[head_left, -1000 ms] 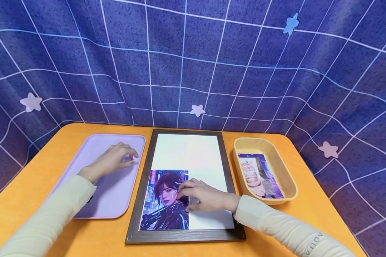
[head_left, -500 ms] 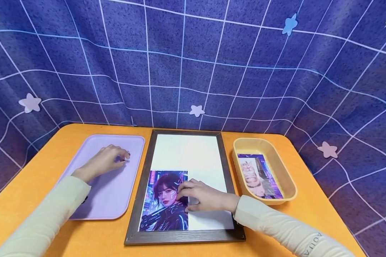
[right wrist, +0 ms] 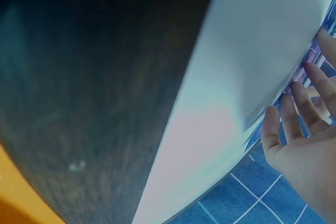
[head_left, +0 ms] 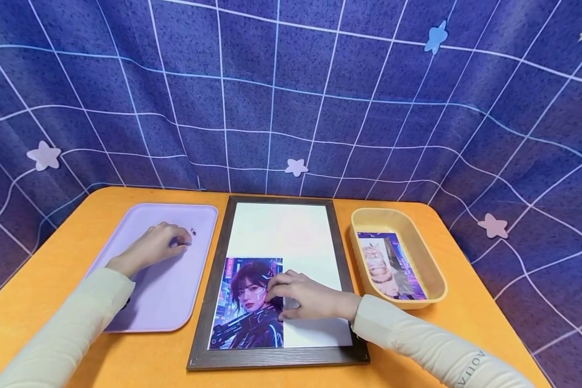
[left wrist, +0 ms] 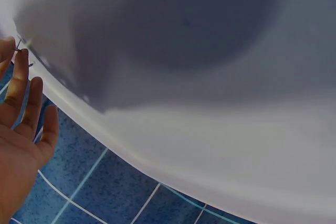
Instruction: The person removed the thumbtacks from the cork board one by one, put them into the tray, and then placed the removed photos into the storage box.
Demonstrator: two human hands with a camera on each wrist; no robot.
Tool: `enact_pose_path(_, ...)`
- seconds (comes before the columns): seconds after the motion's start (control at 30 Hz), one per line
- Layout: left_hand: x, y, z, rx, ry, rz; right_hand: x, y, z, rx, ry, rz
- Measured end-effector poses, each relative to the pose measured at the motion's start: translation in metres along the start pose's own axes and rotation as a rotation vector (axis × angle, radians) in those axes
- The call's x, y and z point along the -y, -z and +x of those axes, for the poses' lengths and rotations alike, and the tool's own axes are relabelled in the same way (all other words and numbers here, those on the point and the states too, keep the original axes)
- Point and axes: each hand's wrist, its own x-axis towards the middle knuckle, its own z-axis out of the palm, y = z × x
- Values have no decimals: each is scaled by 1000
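Note:
My left hand [head_left: 157, 242] is over the lilac tray [head_left: 174, 302], thumb and forefinger pinched together. In the left wrist view a small, thin, pin-like piece [left wrist: 19, 44] shows between those fingertips; its exact kind cannot be told. A tiny dark-and-light piece [head_left: 193, 231] lies on the tray just beyond the fingers. My right hand [head_left: 312, 296] rests with spread fingers on the right edge of a picture sheet [head_left: 244, 328] showing a dark-haired figure with a gun. The sheet lies at the lower left of a white board [head_left: 281, 226] in a dark wooden frame [head_left: 278, 357].
Right of the frame stands a yellow basket [head_left: 434, 269] holding several picture sheets, with a cat picture [head_left: 380, 267] on top. Another small dark thing [head_left: 126, 303] lies on the tray by the left sleeve. A blue gridded curtain [head_left: 252, 108] hangs behind the orange table [head_left: 140, 358].
My left hand has drawn back left across the tray, and the tiny piece by its fingertips now shows apart from them. My right hand stays on the picture sheet.

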Motion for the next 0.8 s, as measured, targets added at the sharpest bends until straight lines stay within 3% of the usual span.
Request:
enact_pose_path(0.4, -2, 2, -1, 8, 40, 36, 0, 0, 0, 5, -8, 1)
enact_pose_path(0.8, -17, 2, 8, -28, -8, 49, 0, 1, 0, 0, -2, -4)
